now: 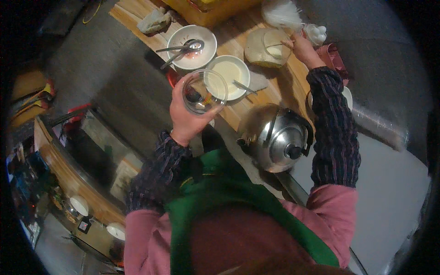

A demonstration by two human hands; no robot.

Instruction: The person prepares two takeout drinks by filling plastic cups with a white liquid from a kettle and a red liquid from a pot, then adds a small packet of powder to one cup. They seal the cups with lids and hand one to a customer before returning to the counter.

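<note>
My left hand holds a clear plastic cup with its rim facing up; some dark and orange bits show inside. Just beyond the cup, a white bowl contains a pale cream-coloured substance and a spoon. Another white bowl beside it has metal spoons and a little reddish liquid. At the right, my right hand has its fingers closed at the side of a beige jug-like container; its exact grip is blurred. A steel kettle stands nearer to me.
A crumpled cloth lies at the wooden table's far left, near a yellow crate. Right of my right hand are a cup of white items and a pink container. Stacked clear cups lie beyond my right sleeve.
</note>
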